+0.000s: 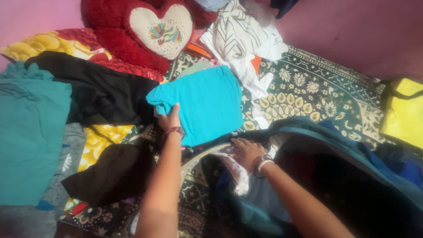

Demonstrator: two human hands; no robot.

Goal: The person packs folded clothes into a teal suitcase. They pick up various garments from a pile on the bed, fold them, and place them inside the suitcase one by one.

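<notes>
Lying flat on the patterned bedspread (308, 94), the folded turquoise garment (202, 103) looks nearly finished: squared off, with only its left corner bunched. The left hand (171, 120) closes its grip on that corner. Just right of it, the right hand (245, 152) rests with fingers spread flat on a pale printed cloth (235, 174) at the mouth of an open teal bag (352, 145), gripping nothing. Beyond the left grip, black (101, 90) and teal (31, 132) garments and a white heap (246, 39) lie unfolded, so much appears left.
</notes>
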